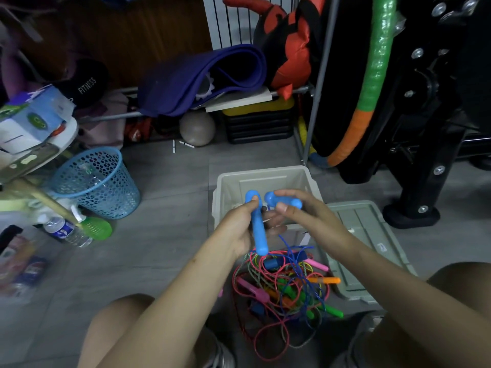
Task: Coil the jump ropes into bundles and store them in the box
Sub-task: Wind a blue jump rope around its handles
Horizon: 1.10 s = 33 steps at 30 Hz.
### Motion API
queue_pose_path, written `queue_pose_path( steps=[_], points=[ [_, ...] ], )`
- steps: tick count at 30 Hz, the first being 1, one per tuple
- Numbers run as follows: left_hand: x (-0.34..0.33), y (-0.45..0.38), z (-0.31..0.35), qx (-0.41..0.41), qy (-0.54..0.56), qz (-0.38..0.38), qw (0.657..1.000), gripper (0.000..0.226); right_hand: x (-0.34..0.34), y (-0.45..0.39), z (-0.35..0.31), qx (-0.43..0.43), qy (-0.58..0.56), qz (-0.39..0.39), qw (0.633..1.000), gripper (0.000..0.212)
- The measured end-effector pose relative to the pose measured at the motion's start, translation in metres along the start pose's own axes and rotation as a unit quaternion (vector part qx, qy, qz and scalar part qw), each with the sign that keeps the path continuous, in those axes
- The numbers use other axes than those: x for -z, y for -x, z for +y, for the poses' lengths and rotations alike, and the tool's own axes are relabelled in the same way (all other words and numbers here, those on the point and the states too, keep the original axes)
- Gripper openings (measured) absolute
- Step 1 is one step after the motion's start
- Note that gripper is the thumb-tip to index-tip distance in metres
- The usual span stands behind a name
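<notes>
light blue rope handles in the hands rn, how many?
2. One light blue handle is upright in the left hand; the other lies crosswise in the right hand, above the box. More may be buried in the rope pile.

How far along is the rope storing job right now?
Early. Done: the grey plastic box stands open, its grey lid on the floor beside it; no bundle shows inside. In hand: the left hand grips one light blue rope handle, the right hand the other light blue handle, blue cord uncoiled. Left: the tangled pile of coloured jump ropes.
</notes>
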<state>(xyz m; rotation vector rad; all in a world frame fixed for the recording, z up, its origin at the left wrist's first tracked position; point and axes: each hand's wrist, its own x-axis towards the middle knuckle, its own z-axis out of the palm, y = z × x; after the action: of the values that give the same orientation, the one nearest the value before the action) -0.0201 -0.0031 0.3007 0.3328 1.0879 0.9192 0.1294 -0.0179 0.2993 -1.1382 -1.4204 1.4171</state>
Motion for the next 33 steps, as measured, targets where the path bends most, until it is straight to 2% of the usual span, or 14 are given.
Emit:
queue_pose_path(
  steps=[2, 7, 11, 13, 16, 18, 20, 22, 23, 26, 28, 30, 33],
  points=[
    [-0.001, 0.002, 0.001, -0.001, 0.009, 0.001, 1.0, 0.027, -0.004, 0.006, 0.004, 0.028, 0.036, -0.021, 0.999, 0.051],
    [0.003, 0.002, 0.001, 0.019, -0.015, -0.002, 1.0, 0.042, -0.009, 0.012, 0.016, 0.086, 0.17, -0.032, 0.981, 0.045],
    [0.005, 0.006, 0.003, 0.027, -0.022, -0.041, 0.999, 0.026, -0.009, 0.011, 0.018, 0.119, 0.16, -0.04, 0.979, 0.038],
    [0.005, 0.007, 0.003, 0.027, -0.027, -0.044, 0.998, 0.023, -0.009, 0.01, 0.02, 0.141, 0.145, -0.051, 0.978, 0.042],
    [0.007, 0.006, 0.001, 0.011, -0.038, -0.043, 0.998, 0.018, -0.008, 0.008, 0.018, 0.122, 0.099, -0.068, 0.985, 0.055],
    [0.008, 0.004, 0.0, -0.018, -0.059, -0.041, 0.997, 0.015, -0.006, 0.006, 0.016, 0.132, 0.135, -0.042, 0.981, 0.052],
    [0.009, 0.004, -0.001, -0.055, -0.088, -0.037, 0.994, 0.009, -0.002, 0.001, 0.013, 0.143, 0.164, 0.024, 0.976, 0.039],
    [0.01, 0.006, -0.001, -0.079, -0.125, -0.052, 0.988, 0.008, 0.004, -0.006, 0.01, 0.111, 0.132, 0.093, 0.981, 0.029],
    [0.011, 0.007, -0.002, -0.085, -0.145, -0.066, 0.984, 0.012, 0.007, -0.01, 0.009, 0.081, 0.116, 0.104, 0.985, 0.026],
    [0.008, 0.011, -0.005, -0.09, -0.197, -0.111, 0.97, 0.024, 0.013, -0.018, 0.007, -0.037, 0.066, 0.053, 0.996, 0.016],
    [0.007, 0.013, -0.006, -0.086, -0.23, -0.139, 0.959, 0.017, 0.012, -0.019, 0.005, -0.084, 0.035, 0.032, 0.995, 0.024],
    [0.007, 0.015, -0.005, -0.068, -0.257, -0.162, 0.95, 0.013, 0.012, -0.021, 0.002, -0.081, 0.03, 0.027, 0.996, 0.024],
    [0.007, 0.015, -0.006, -0.046, -0.283, -0.177, 0.942, 0.019, 0.011, -0.021, 0.0, -0.058, 0.033, -0.006, 0.998, 0.025]
  ],
)
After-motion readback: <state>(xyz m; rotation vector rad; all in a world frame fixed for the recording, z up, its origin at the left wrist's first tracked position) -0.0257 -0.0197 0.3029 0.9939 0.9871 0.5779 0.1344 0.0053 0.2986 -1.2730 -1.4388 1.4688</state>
